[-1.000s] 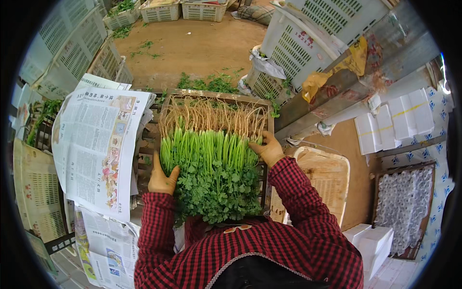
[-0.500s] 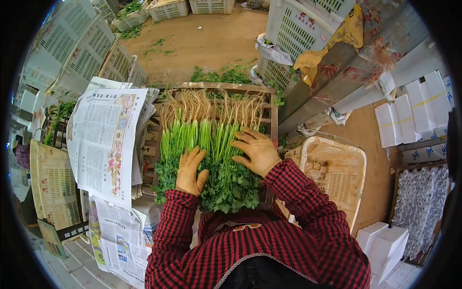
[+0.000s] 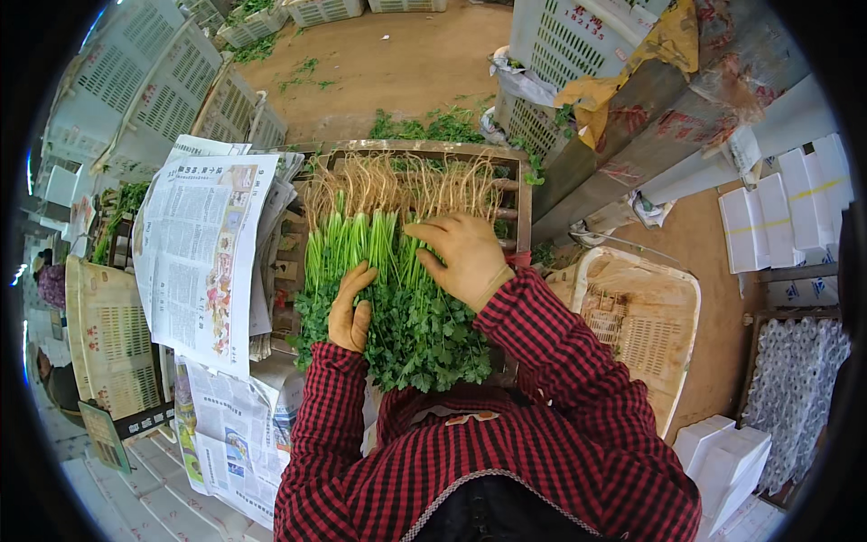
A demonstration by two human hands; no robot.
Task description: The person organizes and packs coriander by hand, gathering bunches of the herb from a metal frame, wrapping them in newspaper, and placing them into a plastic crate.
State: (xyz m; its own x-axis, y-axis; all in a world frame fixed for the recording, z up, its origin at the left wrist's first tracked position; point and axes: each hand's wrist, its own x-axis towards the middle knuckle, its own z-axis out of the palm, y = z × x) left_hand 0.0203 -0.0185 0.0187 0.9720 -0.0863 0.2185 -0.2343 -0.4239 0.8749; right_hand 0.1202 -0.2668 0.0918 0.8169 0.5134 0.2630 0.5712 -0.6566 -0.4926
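Observation:
Several bunches of leafy greens that look like coriander (image 3: pixel 424 339) lie side by side on a slatted wooden rack (image 3: pixel 517 212). Their long pale roots (image 3: pixel 379 181) point away from me and the leaves lie toward me. My left hand (image 3: pixel 350 312) rests on edge against the stems and leaves at the left, fingers stretched out and thumb apart. Over the stems at the right, my right hand (image 3: pixel 465 257) lies palm down with its fingers extended and thumb apart. Both hands seem to wear thin tan gloves. Neither grips a bunch.
A stack of newspapers (image 3: pixel 203 253) stands left of the rack, with more newspaper (image 3: pixel 239 443) below it. An empty plastic crate (image 3: pixel 646 339) sits at the right. Tall white crates (image 3: pixel 560 45) and a metal beam (image 3: pixel 632 135) stand far right; stacked crates (image 3: pixel 163 90) line the left.
My right hand has slid left over the stems, toward the middle of the row. My left hand has turned more onto its edge. The whole view has shifted slightly.

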